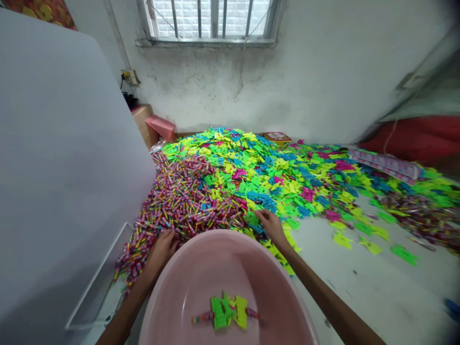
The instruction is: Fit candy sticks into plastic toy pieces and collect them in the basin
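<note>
The person's left hand rests on a heap of multicoloured wrapped sticks and the right hand on neon-green plastic pieces, both just beyond an oval pink plastic basin, any grip unclear; reaching across its rim risks tipping it, spilling loose pieces onto the pale concrete floor.

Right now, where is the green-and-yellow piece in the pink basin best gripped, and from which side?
Probably pinch the green-and-yellow piece across its broad middle, coming straight down: it lies flat on the floor of the pink basin, and the thin striped tubes at its ends look likely to slip.
</note>
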`<state>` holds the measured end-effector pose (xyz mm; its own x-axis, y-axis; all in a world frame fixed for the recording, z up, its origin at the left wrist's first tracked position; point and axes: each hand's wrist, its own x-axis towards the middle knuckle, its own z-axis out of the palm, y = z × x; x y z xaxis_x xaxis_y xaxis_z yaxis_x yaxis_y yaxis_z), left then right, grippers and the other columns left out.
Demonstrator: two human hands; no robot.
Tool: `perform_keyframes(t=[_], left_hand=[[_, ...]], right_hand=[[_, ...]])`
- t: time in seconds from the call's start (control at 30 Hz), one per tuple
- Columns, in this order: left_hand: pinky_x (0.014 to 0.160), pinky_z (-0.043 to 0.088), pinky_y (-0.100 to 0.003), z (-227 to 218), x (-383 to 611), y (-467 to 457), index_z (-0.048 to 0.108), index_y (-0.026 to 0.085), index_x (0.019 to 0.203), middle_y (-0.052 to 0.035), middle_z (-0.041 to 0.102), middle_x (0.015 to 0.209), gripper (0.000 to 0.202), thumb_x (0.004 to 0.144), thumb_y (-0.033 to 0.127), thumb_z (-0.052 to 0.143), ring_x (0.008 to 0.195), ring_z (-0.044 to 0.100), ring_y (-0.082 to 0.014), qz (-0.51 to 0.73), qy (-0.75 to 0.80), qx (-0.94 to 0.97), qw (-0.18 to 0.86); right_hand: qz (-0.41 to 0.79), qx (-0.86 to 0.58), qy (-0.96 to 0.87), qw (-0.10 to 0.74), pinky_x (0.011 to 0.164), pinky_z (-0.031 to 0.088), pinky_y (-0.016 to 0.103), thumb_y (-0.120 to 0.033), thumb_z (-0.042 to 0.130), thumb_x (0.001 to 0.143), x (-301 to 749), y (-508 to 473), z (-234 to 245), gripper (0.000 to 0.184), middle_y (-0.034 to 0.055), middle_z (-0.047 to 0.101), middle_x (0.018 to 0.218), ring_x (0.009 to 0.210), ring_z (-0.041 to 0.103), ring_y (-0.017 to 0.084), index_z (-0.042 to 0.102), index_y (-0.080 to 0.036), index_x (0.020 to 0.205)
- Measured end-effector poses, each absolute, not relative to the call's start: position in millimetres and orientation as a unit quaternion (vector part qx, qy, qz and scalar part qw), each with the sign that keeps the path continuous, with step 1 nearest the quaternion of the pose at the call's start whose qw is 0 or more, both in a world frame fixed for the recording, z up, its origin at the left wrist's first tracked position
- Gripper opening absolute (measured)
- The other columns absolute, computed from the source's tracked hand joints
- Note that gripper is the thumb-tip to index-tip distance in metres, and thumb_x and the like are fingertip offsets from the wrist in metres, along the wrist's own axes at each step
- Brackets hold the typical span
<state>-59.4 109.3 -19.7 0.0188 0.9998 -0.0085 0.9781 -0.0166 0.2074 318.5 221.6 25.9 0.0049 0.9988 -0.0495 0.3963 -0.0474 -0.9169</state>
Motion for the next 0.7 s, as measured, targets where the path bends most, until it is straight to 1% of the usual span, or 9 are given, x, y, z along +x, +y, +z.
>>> perform_keyframes(t=[0.07, 0.1, 0.2, 0.27, 0.33, 0.4, 0.5, 0.6, 0.7], left_hand=[[0.099, 0.049, -0.037, -16.8, -60.1, 107.3, 0.068, 0.015, 0.106, -0.0153, 0.068, 0.118, 0.027, 0.096, 0.023, 0.044, 0.111, 0.063, -0.0260, 0.073, 0.698, 0.709, 0.067], [0.100, 0.048, -0.039, -15.1, -59.8, 105.7, 0.068, 0.015, 0.109, -0.0156, 0.067, 0.120, 0.028, 0.094, 0.021, 0.045, 0.113, 0.063, -0.0276, 0.073, 0.697, 0.710, 0.063], [0.102, 0.046, -0.044, -10.3, -56.6, 101.4, 0.069, 0.017, 0.113, -0.0152, 0.067, 0.123, 0.032, 0.089, 0.014, 0.048, 0.118, 0.062, -0.0304, 0.072, 0.692, 0.716, 0.059], [0.101, 0.046, -0.045, -8.0, -53.1, 101.0, 0.069, 0.016, 0.109, -0.0161, 0.067, 0.122, 0.031, 0.087, 0.012, 0.049, 0.118, 0.062, -0.0313, 0.078, 0.696, 0.712, 0.057], [0.100, 0.047, -0.046, -6.1, -49.4, 103.3, 0.070, 0.016, 0.103, -0.0177, 0.067, 0.122, 0.026, 0.087, 0.015, 0.049, 0.117, 0.062, -0.0325, 0.095, 0.704, 0.702, 0.057], [0.099, 0.048, -0.046, -3.4, -46.4, 107.3, 0.068, 0.016, 0.095, -0.0177, 0.067, 0.119, 0.020, 0.088, 0.018, 0.050, 0.115, 0.063, -0.0328, 0.121, 0.709, 0.692, 0.062], [0.095, 0.051, -0.044, 6.2, -44.8, 112.9, 0.064, 0.018, 0.089, -0.0143, 0.070, 0.105, 0.017, 0.090, 0.026, 0.049, 0.105, 0.066, -0.0306, 0.179, 0.712, 0.674, 0.082], [0.084, 0.054, -0.040, 27.2, -43.4, 113.3, 0.057, 0.019, 0.095, -0.0097, 0.070, 0.094, 0.023, 0.096, 0.038, 0.044, 0.091, 0.069, -0.0265, 0.256, 0.716, 0.640, 0.105], [0.079, 0.055, -0.034, 61.1, -30.2, 103.0, 0.050, 0.019, 0.105, -0.0078, 0.068, 0.097, 0.028, 0.100, 0.045, 0.040, 0.088, 0.069, -0.0220, 0.336, 0.716, 0.602, 0.109]], right_hand=[[0.463, -0.587, -0.516, 0.417, 0.072, 0.057, 0.034, -0.042, 0.063, 0.096, 316.3, 215.2, 37.3, 0.030, 0.0042, 0.069, 0.094, 0.078, 0.067, 0.016, 0.065, -0.014, 0.107], [0.496, -0.574, -0.488, 0.432, 0.071, 0.058, 0.033, -0.044, 0.068, 0.092, 314.4, 210.4, 44.2, 0.033, 0.0042, 0.069, 0.092, 0.076, 0.067, 0.016, 0.066, -0.015, 0.108], [0.584, -0.532, -0.415, 0.451, 0.072, 0.059, 0.031, -0.041, 0.086, 0.071, 306.1, 189.3, 65.8, 0.045, 0.0034, 0.072, 0.091, 0.075, 0.070, 0.017, 0.067, -0.019, 0.105], [0.627, -0.515, -0.375, 0.449, 0.071, 0.060, 0.032, -0.037, 0.091, 0.061, 299.3, 171.1, 78.9, 0.049, 0.0015, 0.072, 0.086, 0.073, 0.072, 0.018, 0.066, -0.022, 0.100], [0.655, -0.506, -0.345, 0.442, 0.067, 0.060, 0.033, -0.035, 0.093, 0.060, 292.5, 152.6, 90.3, 0.049, -0.0006, 0.071, 0.080, 0.069, 0.073, 0.020, 0.063, -0.024, 0.097], [0.678, -0.492, -0.324, 0.440, 0.063, 0.059, 0.033, -0.036, 0.093, 0.061, 286.5, 137.0, 100.3, 0.048, -0.0024, 0.070, 0.077, 0.065, 0.072, 0.019, 0.062, -0.024, 0.095], [0.695, -0.464, -0.311, 0.453, 0.060, 0.055, 0.023, -0.034, 0.095, 0.058, 279.4, 122.1, 112.8, 0.048, -0.0044, 0.068, 0.075, 0.061, 0.067, 0.012, 0.065, -0.022, 0.094], [0.695, -0.435, -0.332, 0.466, 0.058, 0.051, 0.019, -0.032, 0.096, 0.057, 274.9, 113.0, 121.3, 0.046, -0.0042, 0.069, 0.075, 0.061, 0.063, 0.009, 0.067, -0.021, 0.091], [0.701, -0.405, -0.353, 0.469, 0.062, 0.054, 0.021, -0.033, 0.093, 0.063, 271.3, 102.6, 125.3, 0.040, -0.0030, 0.070, 0.080, 0.068, 0.066, 0.011, 0.068, -0.022, 0.092]])
